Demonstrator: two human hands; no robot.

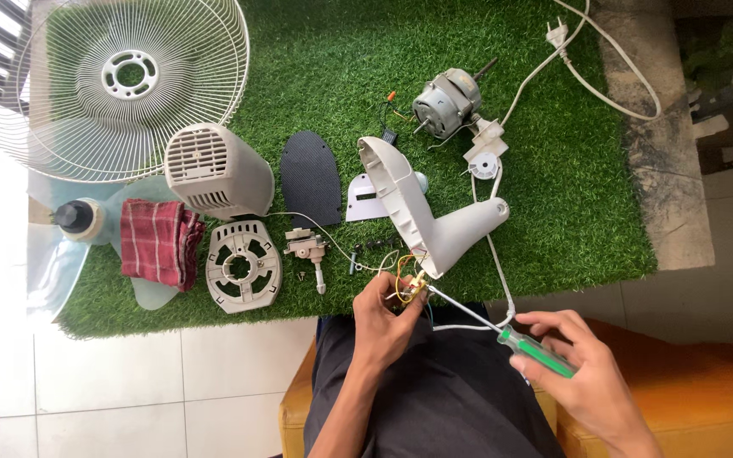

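Observation:
My left hand (386, 318) pinches a small part with yellow and red wires (407, 287) at the near edge of the green turf mat (553, 195). In my right hand (583, 377) is a green-handled screwdriver (536, 349); its metal shaft points left and its tip meets the wired part. Just beyond lies a white plastic fan neck housing (417, 208), open side up. A white cable (494, 280) runs from it past the screwdriver.
On the mat lie a fan motor (447, 103), a white motor cover (214, 170), a round white bracket (243, 265), a dark oval plate (310, 178), a red checked cloth (159, 242), a wire fan guard (108, 80), a small gear piece (309, 250) and a plug (557, 32).

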